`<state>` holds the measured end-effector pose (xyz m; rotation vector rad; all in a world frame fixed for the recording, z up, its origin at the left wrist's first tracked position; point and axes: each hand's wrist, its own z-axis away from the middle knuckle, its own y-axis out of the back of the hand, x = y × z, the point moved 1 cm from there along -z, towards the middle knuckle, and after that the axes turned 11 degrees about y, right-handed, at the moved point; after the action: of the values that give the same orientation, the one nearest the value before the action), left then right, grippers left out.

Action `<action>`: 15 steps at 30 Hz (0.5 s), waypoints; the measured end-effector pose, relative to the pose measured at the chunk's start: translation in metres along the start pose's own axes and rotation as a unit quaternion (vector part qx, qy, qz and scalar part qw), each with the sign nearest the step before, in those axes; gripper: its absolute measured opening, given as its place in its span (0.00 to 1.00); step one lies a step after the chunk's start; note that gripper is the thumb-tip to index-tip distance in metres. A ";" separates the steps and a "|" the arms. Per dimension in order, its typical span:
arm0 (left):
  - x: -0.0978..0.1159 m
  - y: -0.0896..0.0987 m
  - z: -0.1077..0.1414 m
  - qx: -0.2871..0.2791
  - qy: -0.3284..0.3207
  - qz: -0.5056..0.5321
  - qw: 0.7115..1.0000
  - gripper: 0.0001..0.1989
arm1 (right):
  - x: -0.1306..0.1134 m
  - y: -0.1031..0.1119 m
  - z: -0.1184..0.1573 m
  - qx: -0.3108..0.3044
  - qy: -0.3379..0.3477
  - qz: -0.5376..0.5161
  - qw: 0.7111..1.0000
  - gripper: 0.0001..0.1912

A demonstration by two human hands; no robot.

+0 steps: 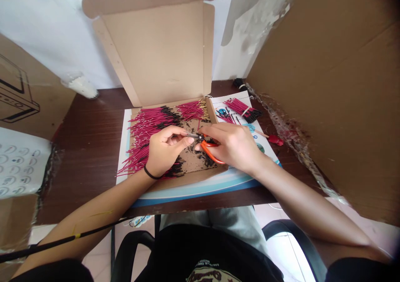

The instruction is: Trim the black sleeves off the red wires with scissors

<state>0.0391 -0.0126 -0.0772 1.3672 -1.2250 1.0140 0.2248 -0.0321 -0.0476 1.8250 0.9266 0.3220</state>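
My right hand (236, 144) is wrapped round a small pair of orange-handled scissors (212, 153), whose short metal blades point left. At the blade tips, the thumb and fingers of my left hand (165, 148) are pinched together; whatever is between them is too small to make out. Both hands are above an open cardboard box (173, 183). Pink wires with black ends (143, 126) lie in piles along its left side, partly under my left hand. Black scraps (204, 159) are scattered over the box floor, and more pink wires with gold tips (190, 110) lie at its back.
The box lid (156, 53) stands upright behind. On a printed sheet to the right lie a tied bundle of pink wires (242, 108) and a red rose-like item (275, 140). A large cardboard panel (337, 86) walls the right side; a white bottle-like container (83, 86) lies back left.
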 end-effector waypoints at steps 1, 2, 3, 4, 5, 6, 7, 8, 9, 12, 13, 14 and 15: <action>0.000 0.000 0.000 0.000 0.000 -0.001 1.000 0.09 | 0.000 0.000 0.000 -0.002 0.002 0.001 1.000 0.17; 0.001 0.000 0.000 -0.002 -0.001 -0.003 1.000 0.09 | 0.001 0.001 0.001 -0.005 0.003 0.001 1.000 0.17; 0.001 0.000 0.000 -0.004 -0.001 -0.006 1.000 0.09 | 0.002 0.001 0.001 -0.010 0.003 0.001 1.000 0.16; 0.001 0.000 0.000 -0.005 -0.002 -0.009 1.000 0.09 | 0.002 0.001 0.001 -0.014 0.001 0.002 1.000 0.15; 0.001 0.000 0.000 -0.005 -0.003 -0.013 1.000 0.09 | 0.003 0.001 0.002 -0.019 -0.002 0.004 1.000 0.14; 0.002 0.000 0.000 -0.004 -0.005 -0.016 1.000 0.09 | 0.003 0.000 0.002 -0.023 -0.007 0.007 1.000 0.13; 0.002 0.000 0.000 -0.002 -0.007 -0.019 1.000 0.10 | 0.003 0.000 0.003 -0.024 -0.010 0.012 1.000 0.12; 0.002 0.000 0.000 0.001 -0.009 -0.020 1.000 0.10 | 0.004 -0.001 0.003 -0.023 -0.012 0.018 0.999 0.12; 0.002 -0.001 0.000 0.003 -0.011 -0.021 1.000 0.10 | 0.004 -0.002 0.003 -0.019 -0.014 0.023 0.999 0.13; 0.002 0.000 0.000 -0.002 -0.011 -0.013 1.000 0.09 | 0.003 -0.004 0.002 0.007 -0.033 0.019 0.999 0.17; 0.002 0.000 0.000 -0.005 -0.009 -0.009 1.000 0.09 | 0.003 -0.004 0.001 0.018 -0.044 0.008 0.999 0.18; 0.002 0.000 0.000 -0.007 -0.006 -0.006 1.000 0.09 | 0.003 -0.004 0.001 0.027 -0.054 -0.005 0.998 0.19; 0.002 0.000 0.000 -0.008 -0.002 -0.005 1.000 0.09 | 0.002 -0.004 0.000 0.035 -0.061 -0.019 0.997 0.19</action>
<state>0.0393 -0.0131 -0.0757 1.3616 -1.2250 0.9929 0.2244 -0.0298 -0.0512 1.8664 0.8956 0.1538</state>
